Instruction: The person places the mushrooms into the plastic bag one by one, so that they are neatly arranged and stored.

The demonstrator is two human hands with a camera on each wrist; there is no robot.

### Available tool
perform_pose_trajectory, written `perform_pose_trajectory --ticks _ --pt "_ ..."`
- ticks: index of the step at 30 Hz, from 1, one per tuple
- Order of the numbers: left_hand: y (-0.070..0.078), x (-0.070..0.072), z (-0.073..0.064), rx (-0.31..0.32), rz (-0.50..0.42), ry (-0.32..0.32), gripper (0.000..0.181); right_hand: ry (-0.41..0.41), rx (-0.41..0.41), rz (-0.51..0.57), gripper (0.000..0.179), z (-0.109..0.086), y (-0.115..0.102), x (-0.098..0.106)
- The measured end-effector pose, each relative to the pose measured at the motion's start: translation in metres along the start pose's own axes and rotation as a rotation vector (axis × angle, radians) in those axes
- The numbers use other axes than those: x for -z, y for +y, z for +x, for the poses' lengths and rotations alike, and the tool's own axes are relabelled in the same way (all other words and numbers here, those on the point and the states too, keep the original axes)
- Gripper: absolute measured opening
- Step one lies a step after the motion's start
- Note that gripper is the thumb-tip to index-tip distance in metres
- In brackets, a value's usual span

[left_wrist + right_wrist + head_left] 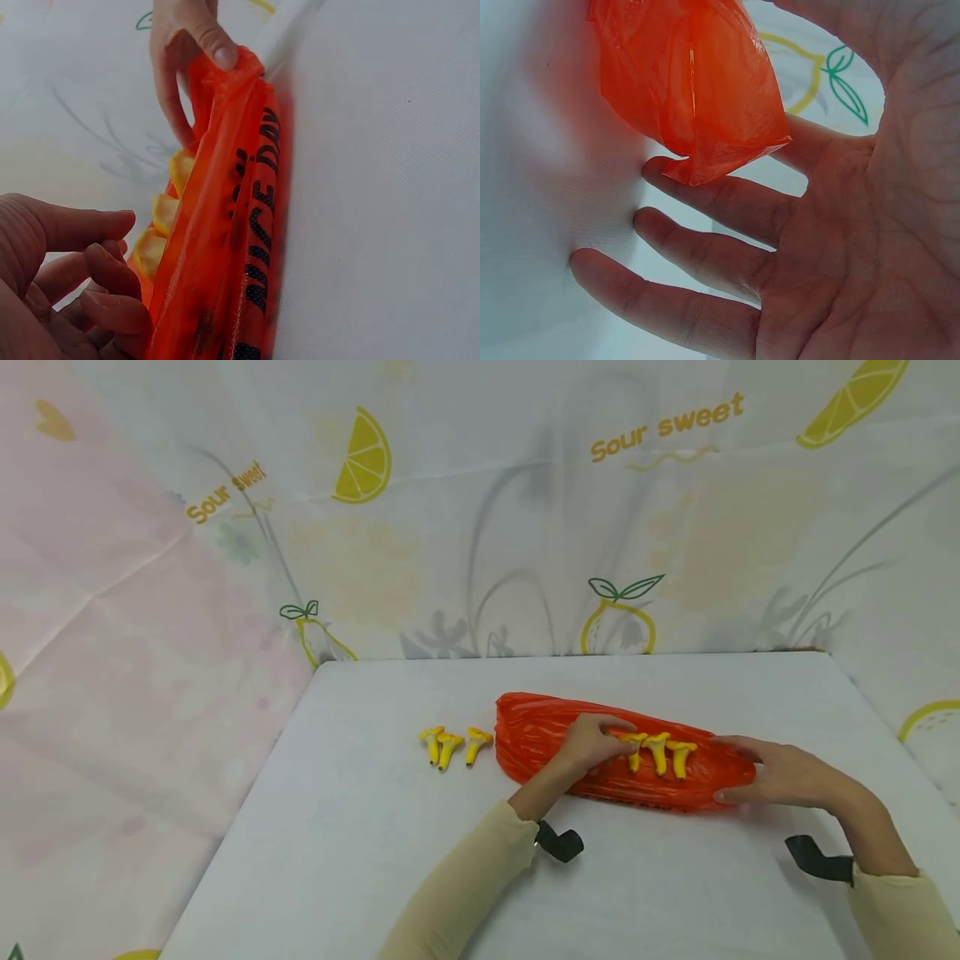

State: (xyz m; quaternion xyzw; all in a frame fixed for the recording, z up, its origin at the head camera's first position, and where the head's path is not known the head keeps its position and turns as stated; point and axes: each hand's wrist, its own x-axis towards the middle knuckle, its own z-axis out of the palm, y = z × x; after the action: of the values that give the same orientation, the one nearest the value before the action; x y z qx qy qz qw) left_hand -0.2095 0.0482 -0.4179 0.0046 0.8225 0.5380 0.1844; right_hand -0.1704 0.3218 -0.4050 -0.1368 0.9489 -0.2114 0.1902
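Observation:
A folded red plastic bag (540, 735) lies lengthwise on the white table, with black "NICE DAY" lettering (262, 202) along one side. Three yellow toy mushrooms (657, 752) stand in a row on top of it. My left hand (591, 742) is over the bag, its loosely bent fingers beside the leftmost mushroom (150, 253); I see nothing pinched between them. At the bag's right end, my right hand (798, 774) spreads thumb and index finger to either side. Its other fingers (697, 247) reach out straight beneath the bag's tip (727, 154).
Three more yellow mushrooms (450, 747) lie on the table (360, 843) left of the bag. A patterned cloth (465, 510) with lemon prints hangs behind and at the sides. Black straps with mounts (819, 860) sit on both wrists.

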Motion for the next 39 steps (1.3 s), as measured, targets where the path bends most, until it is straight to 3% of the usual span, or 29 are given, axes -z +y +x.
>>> perform_pose_trajectory --ticks 10,15,20,25,33,39 --pt "-0.001 0.015 -0.011 -0.052 -0.064 -0.033 0.025 0.003 0.003 0.0 0.084 -0.001 -0.001 0.001" --pt "-0.007 0.031 -0.014 -0.095 -0.117 -0.05 0.026 0.0 -0.005 -0.005 0.084 -0.001 -0.001 0.001" --pt "-0.01 0.046 -0.015 -0.141 -0.113 -0.065 0.03 -0.003 -0.002 0.002 0.084 -0.001 0.001 0.001" --pt "-0.016 0.061 -0.02 -0.143 -0.131 -0.082 0.032 -0.004 -0.003 0.011 0.085 0.0 0.001 0.0" --pt "-0.029 0.086 -0.028 -0.199 -0.165 -0.095 0.036 0.001 0.002 0.01 0.084 0.0 0.001 0.0" --pt "-0.038 0.106 -0.036 -0.219 -0.122 -0.087 0.04 -0.004 -0.006 0.019 0.086 0.0 0.0 0.0"
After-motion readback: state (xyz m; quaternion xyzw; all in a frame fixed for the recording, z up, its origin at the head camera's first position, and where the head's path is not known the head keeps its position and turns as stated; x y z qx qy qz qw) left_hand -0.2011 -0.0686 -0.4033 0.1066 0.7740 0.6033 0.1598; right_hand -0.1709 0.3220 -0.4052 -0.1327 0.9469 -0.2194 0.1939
